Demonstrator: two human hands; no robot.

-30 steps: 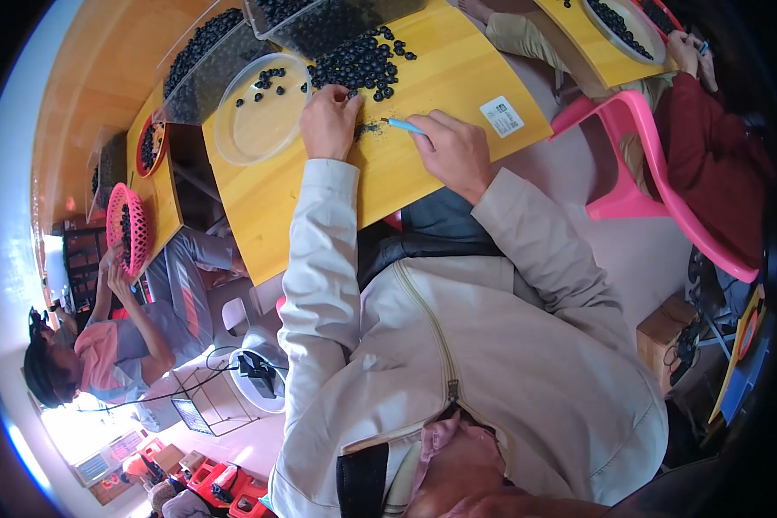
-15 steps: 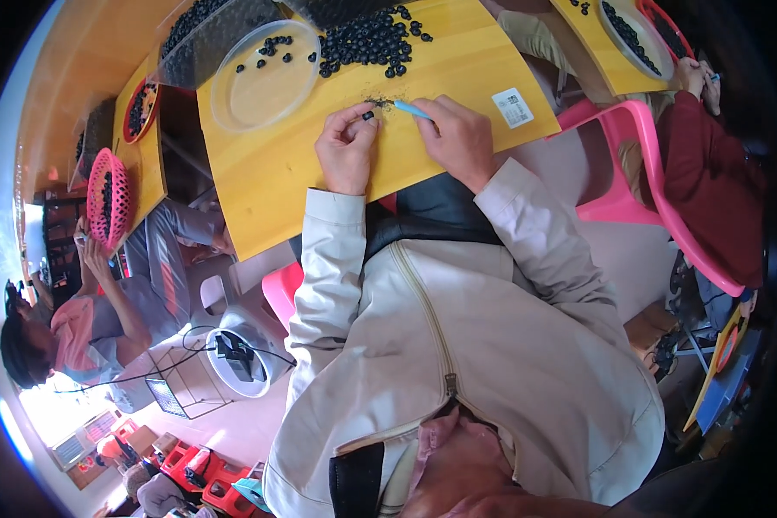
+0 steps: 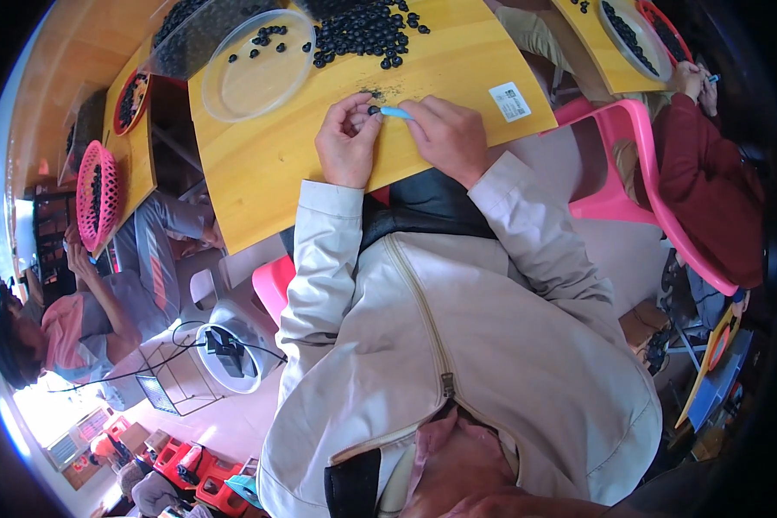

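Note:
Between the thumb and fingers of my left hand (image 3: pixel 347 148) is a small round black part (image 3: pixel 373 110). My right hand (image 3: pixel 454 140) is closed round a slim tool with a light blue handle (image 3: pixel 395 113). Its tip meets the black part or lies right beside it; the fingers hide the exact contact. Just beyond both hands, fine black shavings (image 3: pixel 373 93) are scattered on the yellow table (image 3: pixel 259 181). Farther back lies a loose pile of similar black parts (image 3: pixel 363 39). To its left, a round clear tray (image 3: pixel 250 91) holds several of them.
A white printed label (image 3: pixel 510 103) is stuck at the table's right. Behind the tray stands a clear bin (image 3: pixel 177 60) of black parts. Co-workers sit left and right, near a pink basket (image 3: pixel 85 194) and a pink chair (image 3: pixel 617 142). A white bucket (image 3: pixel 233 375) is on the floor.
The blue-handled tool has moved left, and its tip is now at the black part in my left hand. The whole view has shifted slightly.

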